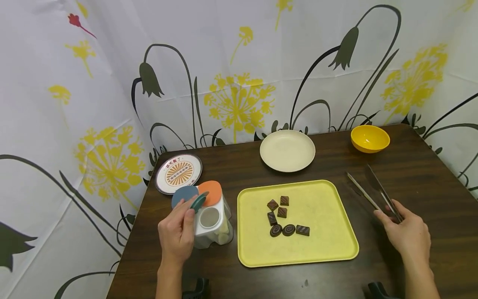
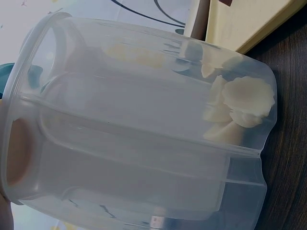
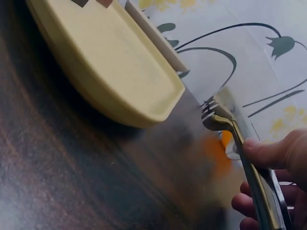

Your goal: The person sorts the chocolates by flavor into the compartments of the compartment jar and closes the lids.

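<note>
My left hand (image 1: 176,234) pinches a small teal lid (image 1: 199,201), tilted above a clear plastic canister (image 2: 129,110). The canister's white top has a round opening, with a blue lid (image 1: 184,194) and an orange lid (image 1: 210,192) beside it. Pale, ridged pieces (image 2: 247,96) lie at the bottom inside. At the right of the table my right hand (image 1: 408,232) holds metal serving tongs (image 1: 384,195). Their arms are spread, one ending in fork tines (image 3: 213,115), the other in a flat blade. Nothing is between the tips.
A yellow tray (image 1: 325,224) carries several dark chocolates (image 1: 282,212) in the middle of the table. Behind it stands a cream plate (image 1: 287,150), with a yellow bowl (image 1: 370,139) at the back right. A patterned plate (image 1: 178,173) lies back left, behind the canister.
</note>
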Demonstrator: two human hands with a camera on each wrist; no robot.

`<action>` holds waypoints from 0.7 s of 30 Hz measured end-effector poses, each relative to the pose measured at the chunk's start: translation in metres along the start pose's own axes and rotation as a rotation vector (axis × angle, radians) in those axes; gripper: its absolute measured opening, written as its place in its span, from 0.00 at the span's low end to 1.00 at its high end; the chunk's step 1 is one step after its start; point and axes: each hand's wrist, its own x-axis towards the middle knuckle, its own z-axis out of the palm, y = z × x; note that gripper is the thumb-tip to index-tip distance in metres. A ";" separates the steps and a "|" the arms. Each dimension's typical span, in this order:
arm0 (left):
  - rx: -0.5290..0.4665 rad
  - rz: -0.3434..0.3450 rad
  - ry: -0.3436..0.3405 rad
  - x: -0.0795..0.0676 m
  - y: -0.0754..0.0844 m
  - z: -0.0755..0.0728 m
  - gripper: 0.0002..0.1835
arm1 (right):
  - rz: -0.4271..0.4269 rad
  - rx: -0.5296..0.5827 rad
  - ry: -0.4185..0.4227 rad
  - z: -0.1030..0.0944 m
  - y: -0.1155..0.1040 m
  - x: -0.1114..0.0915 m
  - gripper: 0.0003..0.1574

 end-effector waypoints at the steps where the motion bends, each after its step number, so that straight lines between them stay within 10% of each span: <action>1: -0.001 0.002 0.002 0.000 0.000 0.000 0.14 | -0.005 0.001 0.002 0.001 0.001 0.000 0.48; 21: -0.012 0.026 0.017 0.001 0.000 0.000 0.14 | 0.073 0.012 0.014 0.001 0.000 0.005 0.49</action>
